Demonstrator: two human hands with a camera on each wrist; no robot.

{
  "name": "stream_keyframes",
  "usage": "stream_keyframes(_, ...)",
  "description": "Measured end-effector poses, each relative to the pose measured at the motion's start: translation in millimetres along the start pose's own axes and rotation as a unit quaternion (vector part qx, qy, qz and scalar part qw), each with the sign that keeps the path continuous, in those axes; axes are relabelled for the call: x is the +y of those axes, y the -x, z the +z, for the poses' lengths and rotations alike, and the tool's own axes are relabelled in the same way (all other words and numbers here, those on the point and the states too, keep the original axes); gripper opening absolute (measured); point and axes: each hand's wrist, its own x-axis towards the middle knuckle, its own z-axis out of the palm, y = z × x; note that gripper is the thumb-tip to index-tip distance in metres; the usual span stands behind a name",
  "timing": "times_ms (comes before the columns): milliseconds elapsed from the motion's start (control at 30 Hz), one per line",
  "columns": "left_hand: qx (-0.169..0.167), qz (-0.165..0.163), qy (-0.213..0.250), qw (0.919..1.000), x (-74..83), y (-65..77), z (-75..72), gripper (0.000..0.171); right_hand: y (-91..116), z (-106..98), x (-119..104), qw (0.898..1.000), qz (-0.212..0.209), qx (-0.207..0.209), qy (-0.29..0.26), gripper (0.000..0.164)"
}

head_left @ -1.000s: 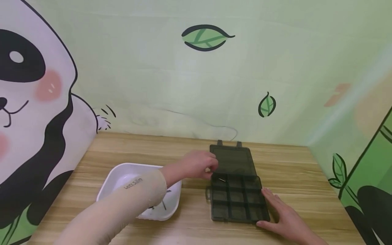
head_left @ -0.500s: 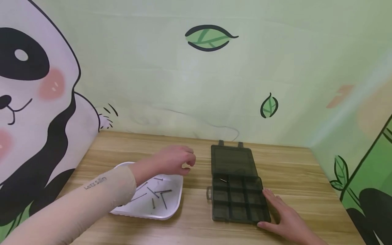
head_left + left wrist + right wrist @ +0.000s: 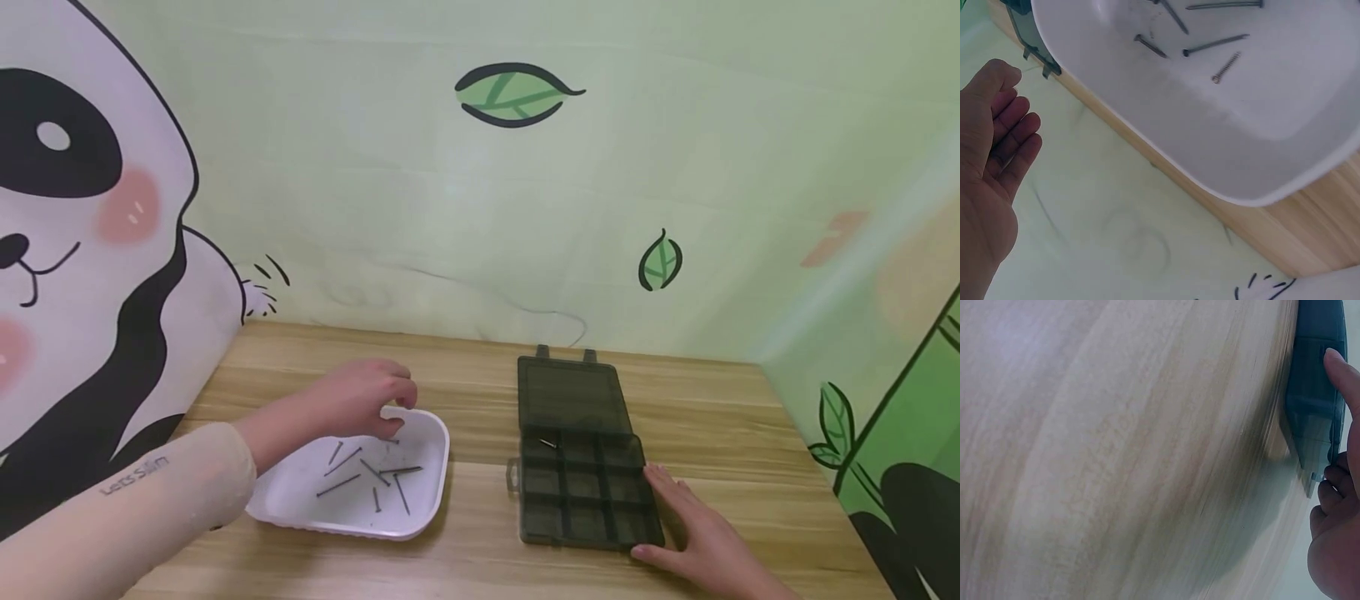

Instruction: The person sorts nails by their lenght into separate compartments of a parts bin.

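Over the back part of a white tray [image 3: 390,532] hovers my left hand [image 3: 360,400], its fingers loosely bent. The left wrist view shows nothing between that thumb and the fingers. Inside the tray lie several dark nails [image 3: 1216,45] and a small threaded screw [image 3: 1225,69]. To the right, a dark translucent compartment box [image 3: 581,518] rests with its lid [image 3: 572,393] folded back. A short metal fastener [image 3: 549,443] sits in its back left compartment. My right hand [image 3: 701,533] holds the box's front right corner, thumb at the front, fingers along the right side.
Both containers stand on a wood-grain table [image 3: 480,500], a strip of tabletop between them. A pale green backdrop [image 3: 420,208] with leaf drawings rises behind the table, and a printed panda [image 3: 150,333] is at the left.
My left hand has moved left from the box's back left compartment to above the tray, uncovering the nails. A short fastener shows in that compartment throughout. The right hand stays at the box.
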Motion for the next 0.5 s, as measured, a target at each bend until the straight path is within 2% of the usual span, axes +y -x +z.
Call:
stream_keyframes(100,-0.005,-0.016,-0.001,0.9999,-2.9,11.2,-2.8,0.017,0.2,0.1,0.1,1.0,-0.003,0.002,-0.001,0.108)
stream_keyframes(333,0.002,-0.026,-0.01,0.9996,-13.0,36.2,-3.7,0.019,0.8,-0.1,-0.1,1.0,-0.004,0.002,-0.003,0.108)
stream_keyframes(500,-0.008,-0.053,-0.01,0.9985,-18.1,53.0,-2.1,0.022,0.2,-0.4,-0.3,1.0,0.002,-0.002,-0.007,0.109)
